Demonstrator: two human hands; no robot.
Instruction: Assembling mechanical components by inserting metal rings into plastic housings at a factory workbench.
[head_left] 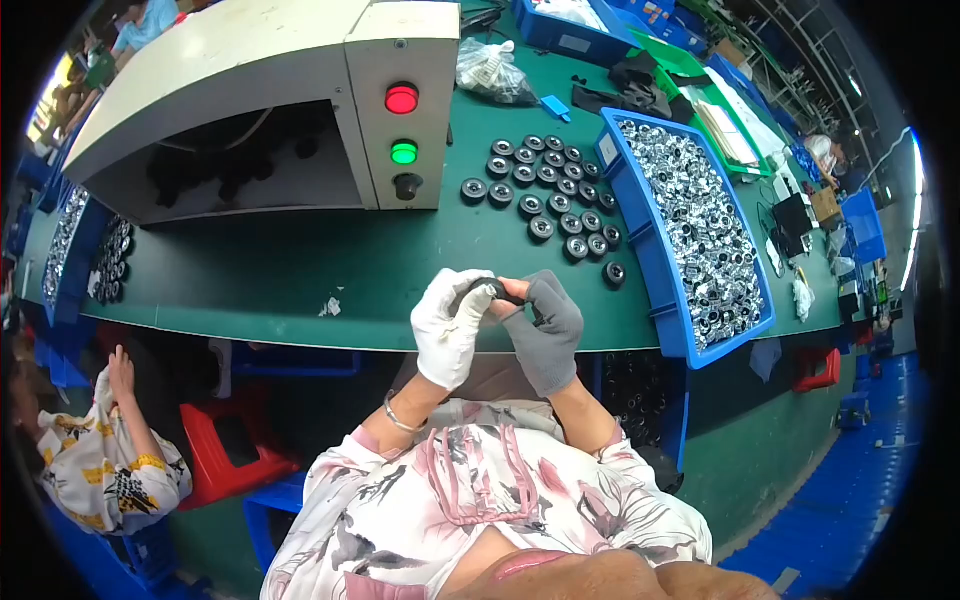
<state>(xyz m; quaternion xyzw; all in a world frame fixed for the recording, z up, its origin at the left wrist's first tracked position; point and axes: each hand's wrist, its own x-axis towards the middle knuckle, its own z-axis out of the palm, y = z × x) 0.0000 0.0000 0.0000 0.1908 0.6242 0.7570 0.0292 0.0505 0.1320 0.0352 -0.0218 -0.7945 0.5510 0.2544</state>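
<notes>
My left hand point(446, 328), in a white glove, and my right hand point(547, 332), in a grey glove with bare fingertips, meet over the table's near edge. Between them they grip a small black round part point(512, 297), largely covered by my fingers. Beyond my hands, several black round wheel-like parts point(546, 174) with shiny centres lie in loose rows on the green table point(400, 262). To their right, a blue bin point(655, 262) is filled with small shiny silver-and-black parts point(700, 220).
A cream machine point(395, 60) with a red light, a green light and a black knob stands at the back left. Past it lies a clear plastic bag point(495, 72). Paper scraps point(331, 306) lie near the front edge. Another person point(110, 450) sits at left beside a red stool point(225, 450).
</notes>
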